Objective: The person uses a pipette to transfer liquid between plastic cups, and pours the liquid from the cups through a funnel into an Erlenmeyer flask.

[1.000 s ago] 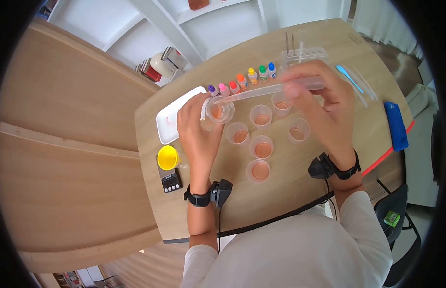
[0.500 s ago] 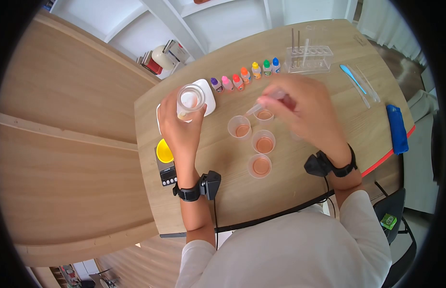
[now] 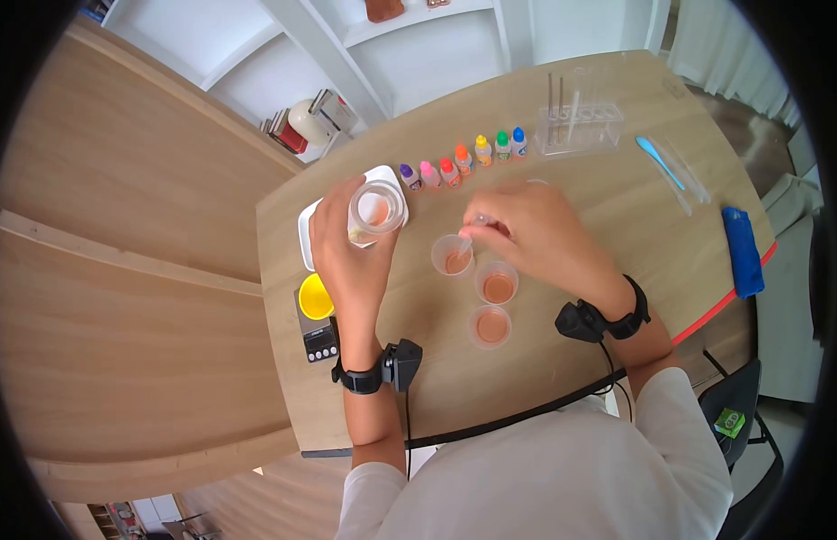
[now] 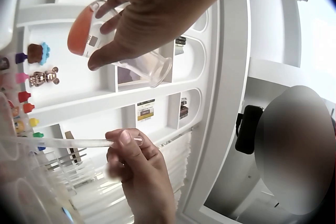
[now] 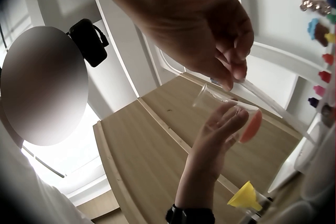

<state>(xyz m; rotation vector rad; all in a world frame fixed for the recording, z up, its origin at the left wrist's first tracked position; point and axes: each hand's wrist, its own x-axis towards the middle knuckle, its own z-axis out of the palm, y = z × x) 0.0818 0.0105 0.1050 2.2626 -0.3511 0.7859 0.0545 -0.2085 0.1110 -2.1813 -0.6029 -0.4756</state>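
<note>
My left hand [image 3: 345, 236] grips a clear plastic cup [image 3: 376, 208] with a little orange liquid, held tilted above the white tray [image 3: 309, 236]. The same cup [image 4: 122, 43] shows in the left wrist view, and the cup [image 5: 233, 112] in the right wrist view. My right hand [image 3: 490, 225] pinches a clear pipette [image 3: 470, 238] by its upper end. Its tip points down into a small cup of orange liquid [image 3: 453, 256] on the table. The pipette [image 4: 73, 142] runs out to the left in the left wrist view. Two more filled cups [image 3: 497, 286] [image 3: 490, 326] stand nearer me.
A row of coloured dropper bottles [image 3: 459, 159] and a test tube rack [image 3: 580, 117] stand at the back. A yellow funnel [image 3: 314, 296] sits on a small scale [image 3: 320, 339] at the left. A blue spatula [image 3: 658, 149] and blue cloth [image 3: 743, 252] lie at the right.
The pipette tip left the held cup and came down to a cup on the table. My left hand carried its cup left, over the tray.
</note>
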